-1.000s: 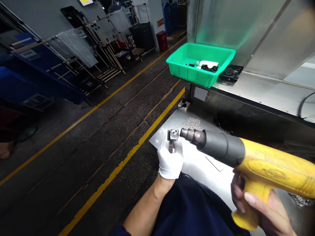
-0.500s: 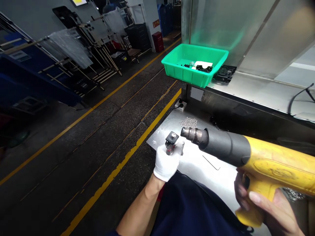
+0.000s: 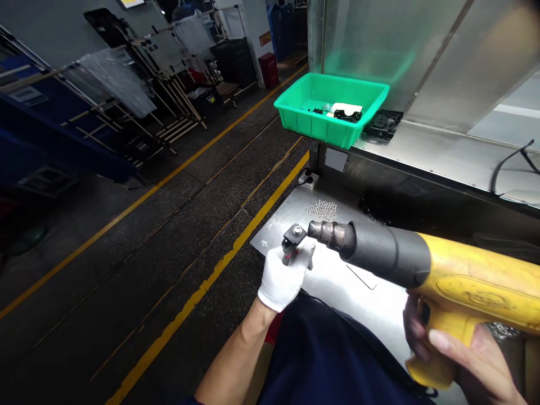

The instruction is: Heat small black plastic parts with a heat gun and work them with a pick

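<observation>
While the left hand (image 3: 283,278) pinches a black part (image 3: 295,235), the right's fingers (image 3: 439,342) wrap a yellow heat gun (image 3: 476,281).

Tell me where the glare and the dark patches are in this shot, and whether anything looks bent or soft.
Head view: glare whitens the metal table around the hex key; deep shadow under the shelf; floor dim; left edge stretched and soft.

yellow heat gun (image 3: 485,275) with black front sleeve, green bin (image 3: 316,126), white glove (image 3: 279,278).
</observation>
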`<state>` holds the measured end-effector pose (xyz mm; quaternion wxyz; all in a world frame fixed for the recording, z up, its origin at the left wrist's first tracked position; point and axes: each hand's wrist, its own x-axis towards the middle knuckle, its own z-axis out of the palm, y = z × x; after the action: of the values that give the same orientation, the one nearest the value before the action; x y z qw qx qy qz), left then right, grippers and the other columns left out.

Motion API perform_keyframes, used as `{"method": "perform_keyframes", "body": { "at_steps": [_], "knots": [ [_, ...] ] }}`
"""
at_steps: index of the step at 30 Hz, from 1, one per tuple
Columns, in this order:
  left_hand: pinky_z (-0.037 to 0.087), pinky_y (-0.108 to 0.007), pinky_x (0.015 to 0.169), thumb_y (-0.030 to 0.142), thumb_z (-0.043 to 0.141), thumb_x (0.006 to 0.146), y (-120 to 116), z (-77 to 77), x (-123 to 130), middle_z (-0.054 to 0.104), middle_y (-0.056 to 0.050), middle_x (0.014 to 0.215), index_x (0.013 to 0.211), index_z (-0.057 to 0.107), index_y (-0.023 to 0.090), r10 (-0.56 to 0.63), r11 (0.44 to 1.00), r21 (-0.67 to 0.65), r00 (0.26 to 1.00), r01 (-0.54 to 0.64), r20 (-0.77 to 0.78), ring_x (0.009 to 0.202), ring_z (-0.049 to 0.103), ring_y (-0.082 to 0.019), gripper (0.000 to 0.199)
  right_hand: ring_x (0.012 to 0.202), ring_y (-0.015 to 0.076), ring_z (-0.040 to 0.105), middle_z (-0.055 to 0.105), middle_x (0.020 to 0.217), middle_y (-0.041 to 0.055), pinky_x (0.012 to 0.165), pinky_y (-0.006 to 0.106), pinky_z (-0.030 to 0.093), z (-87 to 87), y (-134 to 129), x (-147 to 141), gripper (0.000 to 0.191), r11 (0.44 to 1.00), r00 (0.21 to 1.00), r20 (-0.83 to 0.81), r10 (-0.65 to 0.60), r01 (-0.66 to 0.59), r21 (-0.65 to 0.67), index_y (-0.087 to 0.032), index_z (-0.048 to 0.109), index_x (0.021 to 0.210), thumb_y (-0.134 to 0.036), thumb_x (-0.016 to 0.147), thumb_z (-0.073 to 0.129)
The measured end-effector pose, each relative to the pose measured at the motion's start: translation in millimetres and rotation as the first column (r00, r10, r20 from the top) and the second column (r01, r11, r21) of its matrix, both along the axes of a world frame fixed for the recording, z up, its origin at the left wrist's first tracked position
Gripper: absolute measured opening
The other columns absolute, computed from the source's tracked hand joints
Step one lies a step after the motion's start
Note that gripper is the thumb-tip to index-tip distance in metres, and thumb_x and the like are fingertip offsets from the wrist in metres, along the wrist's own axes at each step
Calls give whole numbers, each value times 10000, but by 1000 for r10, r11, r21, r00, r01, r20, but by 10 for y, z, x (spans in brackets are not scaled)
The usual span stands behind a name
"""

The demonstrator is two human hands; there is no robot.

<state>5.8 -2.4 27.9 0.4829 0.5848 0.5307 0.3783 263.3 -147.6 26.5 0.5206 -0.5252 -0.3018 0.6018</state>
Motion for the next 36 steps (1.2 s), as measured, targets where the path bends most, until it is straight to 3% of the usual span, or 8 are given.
{"method": "perform_keyframes", "body": {
  "at_steps": [12,29,36],
  "knots": [
    [498,-288,595,466,657,931,-8,20,15,672,-48,595,594,647,200,75,997,-28,995,-76,-63,577,606,-179,430,551,174,540,603,778,27,479,325,407,59,-5,-39,380,998,999,9,-38,38,-42,-217,654,1026,-499,798,769],
    [448,-300,576,445,654,917,-23,38,39,612,-32,576,631,620,177,90,993,-77,995,-92,-36,560,537,-168,393,546,179,542,592,807,39,470,342,403,-106,-56,65,307,1000,999,-29,18,-18,-2,-227,657,986,-477,834,749],
    [461,-313,619,427,680,908,-26,50,57,645,-37,601,630,642,173,105,991,-78,994,-106,-20,594,575,-180,378,535,177,550,605,798,40,459,337,412,-83,-71,42,295,1000,1000,-25,17,-17,3,-229,664,948,-479,826,761]
  ]
}}
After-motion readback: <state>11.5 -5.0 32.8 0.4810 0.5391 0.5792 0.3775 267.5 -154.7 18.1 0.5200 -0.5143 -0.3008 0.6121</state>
